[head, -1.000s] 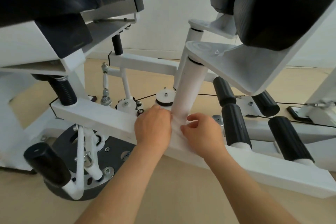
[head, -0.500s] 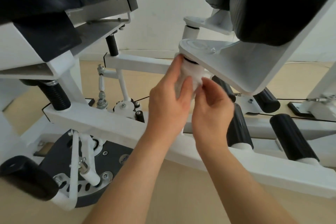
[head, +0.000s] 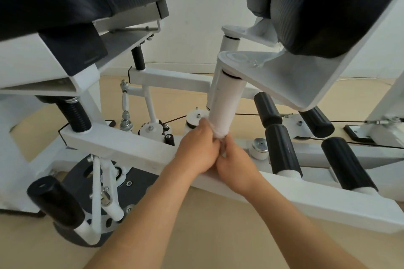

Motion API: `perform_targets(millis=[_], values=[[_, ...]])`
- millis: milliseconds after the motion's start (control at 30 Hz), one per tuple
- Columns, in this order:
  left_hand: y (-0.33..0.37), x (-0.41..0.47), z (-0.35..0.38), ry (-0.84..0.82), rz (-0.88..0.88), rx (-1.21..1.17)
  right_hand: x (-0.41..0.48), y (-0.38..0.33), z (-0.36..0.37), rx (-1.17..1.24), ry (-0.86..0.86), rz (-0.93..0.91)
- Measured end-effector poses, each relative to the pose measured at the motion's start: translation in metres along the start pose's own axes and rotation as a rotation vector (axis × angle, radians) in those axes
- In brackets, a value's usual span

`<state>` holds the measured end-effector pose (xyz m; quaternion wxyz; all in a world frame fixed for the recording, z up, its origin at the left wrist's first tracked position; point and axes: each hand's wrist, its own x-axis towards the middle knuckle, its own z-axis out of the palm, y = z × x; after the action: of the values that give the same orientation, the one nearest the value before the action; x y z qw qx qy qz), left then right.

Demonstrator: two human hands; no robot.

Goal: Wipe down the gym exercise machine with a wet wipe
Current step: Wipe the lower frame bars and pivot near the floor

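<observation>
The wet wipe [head: 219, 133] is wrapped round the foot of the machine's white post [head: 225, 98], centre scene, with the left grip [head: 196, 148] and right grip [head: 236, 162] both clenched on it. This looks like mid-wipe on the post. The next move likely calls for sliding the wipe upward while squeezing evenly.

Tan floor [head: 218, 238] carries the white machine frame [head: 122, 148], with a dark round plate [head: 140, 190] low at lower left.
</observation>
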<state>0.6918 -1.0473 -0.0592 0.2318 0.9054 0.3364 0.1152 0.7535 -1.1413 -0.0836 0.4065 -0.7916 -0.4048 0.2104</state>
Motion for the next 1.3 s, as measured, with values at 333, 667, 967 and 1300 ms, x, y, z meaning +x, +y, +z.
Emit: perform_targets(millis=[333,667,967,1300], values=[[0.019,0.01,-0.016,0.148,0.158,-0.131,0.002,-0.017,-0.017,0.206,0.116,-0.207],[-0.015,-0.033,0.002,-0.061,0.143,0.653,-0.027,0.002,0.007,-0.559,-0.005,-0.14],[-0.041,-0.098,0.008,0.09,0.218,0.492,-0.07,0.024,0.006,-0.652,0.162,-0.267],[-0.013,-0.073,0.042,0.051,0.339,0.524,-0.086,0.036,-0.016,-0.48,0.473,-0.164]])
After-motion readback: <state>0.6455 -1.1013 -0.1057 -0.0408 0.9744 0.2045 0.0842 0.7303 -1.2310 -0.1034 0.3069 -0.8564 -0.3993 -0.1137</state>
